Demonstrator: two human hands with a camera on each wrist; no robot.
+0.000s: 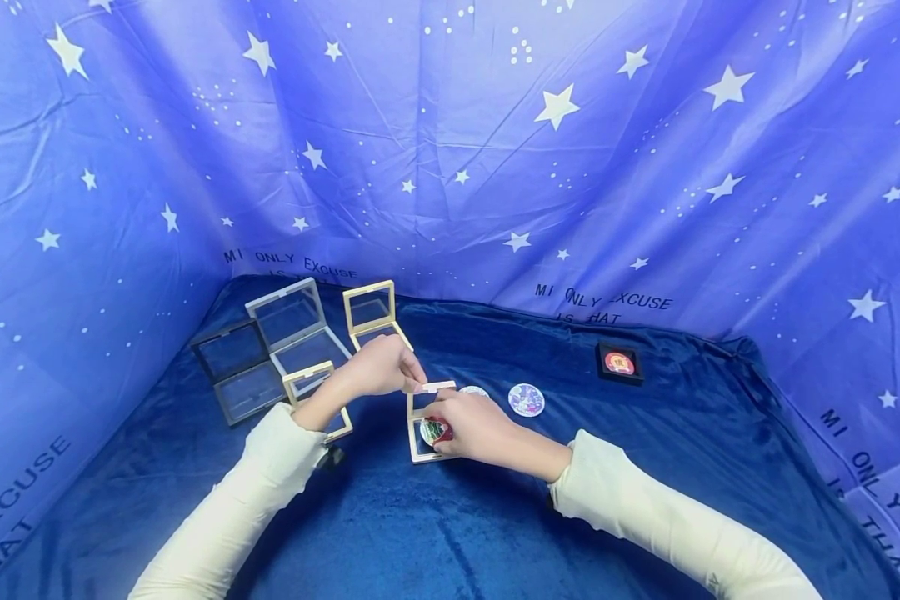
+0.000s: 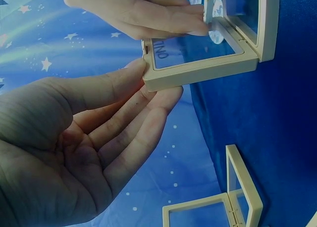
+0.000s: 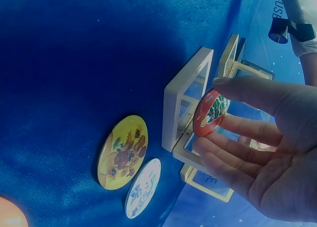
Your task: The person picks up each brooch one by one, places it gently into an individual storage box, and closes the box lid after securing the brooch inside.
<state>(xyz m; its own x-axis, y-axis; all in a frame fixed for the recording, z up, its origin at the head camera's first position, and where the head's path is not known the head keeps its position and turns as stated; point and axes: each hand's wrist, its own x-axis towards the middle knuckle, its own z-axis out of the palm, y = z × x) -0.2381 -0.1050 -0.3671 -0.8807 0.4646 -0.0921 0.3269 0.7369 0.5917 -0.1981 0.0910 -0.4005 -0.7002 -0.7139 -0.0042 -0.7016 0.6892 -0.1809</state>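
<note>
Left hand [image 1: 381, 367] pinches the raised edge of an open cream frame [image 2: 203, 72] between thumb and fingertips. Right hand [image 1: 483, 425], fingers partly curled, grips a red badge [image 3: 204, 119], tilted, at the frame's lower half; contact unclear to me. Purple-and-white badge [image 1: 527, 400] lies near the right hand.

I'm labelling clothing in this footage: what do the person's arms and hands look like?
The person wears long off-white fabric sleeves, wrinkled and ending in loose cuffs. The bare left hand and bare right hand have no gloves. A small black cylindrical device on a dark band shows at the left sleeve's end.
</note>
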